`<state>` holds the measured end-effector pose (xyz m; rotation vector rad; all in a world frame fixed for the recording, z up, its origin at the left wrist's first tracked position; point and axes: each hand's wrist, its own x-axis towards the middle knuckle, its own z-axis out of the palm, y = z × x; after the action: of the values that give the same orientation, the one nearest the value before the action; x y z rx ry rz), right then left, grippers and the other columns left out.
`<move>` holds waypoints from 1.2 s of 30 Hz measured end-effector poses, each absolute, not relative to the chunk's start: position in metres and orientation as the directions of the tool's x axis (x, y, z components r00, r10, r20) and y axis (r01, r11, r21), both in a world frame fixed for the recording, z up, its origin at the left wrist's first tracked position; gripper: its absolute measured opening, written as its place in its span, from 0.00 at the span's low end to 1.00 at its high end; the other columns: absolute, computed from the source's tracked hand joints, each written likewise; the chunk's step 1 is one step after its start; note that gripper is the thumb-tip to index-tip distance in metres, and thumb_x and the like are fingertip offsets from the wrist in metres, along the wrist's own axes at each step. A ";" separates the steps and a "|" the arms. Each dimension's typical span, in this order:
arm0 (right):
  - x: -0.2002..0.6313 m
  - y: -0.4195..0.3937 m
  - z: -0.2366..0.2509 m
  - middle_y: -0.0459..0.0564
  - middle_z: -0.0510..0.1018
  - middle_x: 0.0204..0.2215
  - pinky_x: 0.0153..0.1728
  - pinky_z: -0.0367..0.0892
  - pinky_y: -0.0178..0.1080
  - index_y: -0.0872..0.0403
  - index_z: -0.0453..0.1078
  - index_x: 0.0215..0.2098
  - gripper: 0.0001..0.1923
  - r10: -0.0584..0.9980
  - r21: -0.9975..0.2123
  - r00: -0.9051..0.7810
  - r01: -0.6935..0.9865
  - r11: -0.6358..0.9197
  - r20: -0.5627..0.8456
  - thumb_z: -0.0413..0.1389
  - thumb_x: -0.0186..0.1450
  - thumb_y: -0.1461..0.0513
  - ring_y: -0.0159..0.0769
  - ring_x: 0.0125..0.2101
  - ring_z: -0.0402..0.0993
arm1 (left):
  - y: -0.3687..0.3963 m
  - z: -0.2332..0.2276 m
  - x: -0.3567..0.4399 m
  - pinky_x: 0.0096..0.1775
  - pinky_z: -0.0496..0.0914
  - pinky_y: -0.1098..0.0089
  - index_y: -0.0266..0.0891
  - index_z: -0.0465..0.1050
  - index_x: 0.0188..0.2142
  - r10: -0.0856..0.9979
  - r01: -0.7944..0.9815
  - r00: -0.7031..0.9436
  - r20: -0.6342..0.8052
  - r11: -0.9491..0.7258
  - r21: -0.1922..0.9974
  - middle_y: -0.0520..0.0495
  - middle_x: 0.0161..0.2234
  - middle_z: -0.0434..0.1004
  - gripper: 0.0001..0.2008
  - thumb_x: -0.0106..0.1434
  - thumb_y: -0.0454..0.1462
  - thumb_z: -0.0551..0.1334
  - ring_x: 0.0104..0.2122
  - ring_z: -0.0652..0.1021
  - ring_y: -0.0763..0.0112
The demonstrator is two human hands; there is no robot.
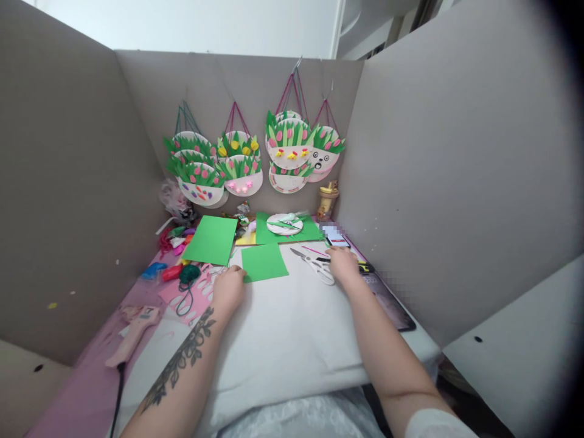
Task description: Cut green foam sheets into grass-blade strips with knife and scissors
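My left hand rests on the white cloth, its fingers curled at the lower left corner of a small green paper sheet. The sheet lies flat before me. Over at the right, my right hand is closed low on the table, and whatever lies under its fingers is hidden. White-handled scissors lie open just left of it. A thin pink stick and a black-and-yellow cutter reach out from beside or beneath this hand.
A larger green sheet lies at left, near dark green yarn and pink cut paper. A pink glue gun sits front left. A paper plate, phone and tablet lie farther right. Decorated plates hang behind.
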<state>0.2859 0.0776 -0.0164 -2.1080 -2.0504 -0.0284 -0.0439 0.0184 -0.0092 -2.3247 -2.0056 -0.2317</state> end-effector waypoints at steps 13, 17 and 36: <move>0.314 0.087 -0.019 0.58 0.71 0.50 0.49 0.57 0.49 0.51 0.65 0.54 0.19 0.969 -0.145 0.219 0.969 -0.202 0.113 0.51 0.64 0.63 0.47 0.50 0.66 | 0.029 -0.021 -0.035 0.42 0.64 0.64 0.37 0.74 0.35 0.976 0.987 0.143 0.162 -0.154 0.054 0.41 0.37 0.72 0.13 0.64 0.37 0.51 0.41 0.72 0.60; 0.276 0.070 -0.008 0.57 0.70 0.50 0.47 0.57 0.41 0.51 0.62 0.56 0.20 0.962 -0.179 -0.019 0.981 0.070 0.271 0.50 0.65 0.62 0.42 0.47 0.67 | 0.031 -0.020 -0.043 0.42 0.64 0.63 0.36 0.76 0.35 0.983 0.994 0.062 0.175 -0.077 0.078 0.40 0.37 0.72 0.15 0.64 0.37 0.50 0.41 0.72 0.59; 0.225 0.048 -0.007 0.56 0.70 0.47 0.47 0.53 0.50 0.48 0.70 0.47 0.18 0.966 -0.002 -0.260 0.966 0.260 0.011 0.47 0.63 0.67 0.46 0.47 0.64 | 0.039 -0.032 -0.023 0.46 0.61 0.68 0.56 0.70 0.52 0.893 0.870 0.439 0.094 -0.449 0.201 0.48 0.46 0.68 0.20 0.67 0.36 0.48 0.44 0.68 0.64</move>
<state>0.2248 0.0478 -0.0072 -1.9047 -2.4856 -0.0079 -0.0230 0.0386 -0.0325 -2.7675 -1.7045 -0.3056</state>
